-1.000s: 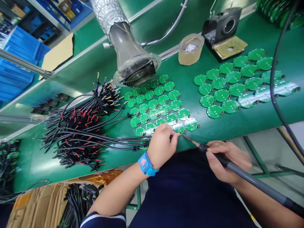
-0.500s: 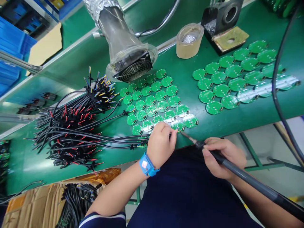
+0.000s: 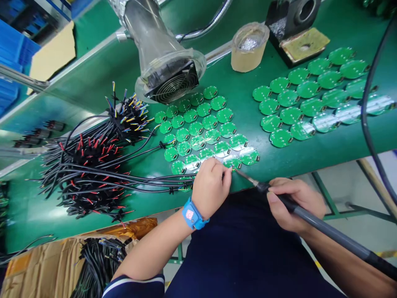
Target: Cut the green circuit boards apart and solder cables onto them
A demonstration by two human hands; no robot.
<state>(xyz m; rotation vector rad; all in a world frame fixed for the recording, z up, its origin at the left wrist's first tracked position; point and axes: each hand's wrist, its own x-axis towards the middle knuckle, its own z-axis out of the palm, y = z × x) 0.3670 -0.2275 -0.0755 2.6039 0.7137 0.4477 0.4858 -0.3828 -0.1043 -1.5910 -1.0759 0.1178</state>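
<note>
My right hand (image 3: 296, 203) is closed round the black handle of a soldering iron (image 3: 262, 188). Its tip touches or nearly touches the edge of a round green circuit board (image 3: 232, 162) in the front row. Beside that tip, the fingers of my left hand (image 3: 212, 182) are pinched on the end of a black cable (image 3: 161, 178), which runs left into a cable bundle. The wire ends between the fingers are mostly hidden. A blue wrist strap (image 3: 192, 215) circles my left wrist. Several more boards (image 3: 197, 142) lie in rows just behind my left hand.
A fume extractor hood (image 3: 170, 74) hangs over the boards. Behind stand a tape-roll cup (image 3: 249, 47) and an iron stand with a sponge (image 3: 305, 45). More boards (image 3: 307, 89) lie at right, near a hanging black cord (image 3: 367, 111). Cable bundles (image 3: 93, 165) cover the left; below is a cardboard box (image 3: 40, 269).
The view has shifted slightly. My left hand keeps its pinch beside the board, and the iron's tip stays at the same board edge. Little else differs.
</note>
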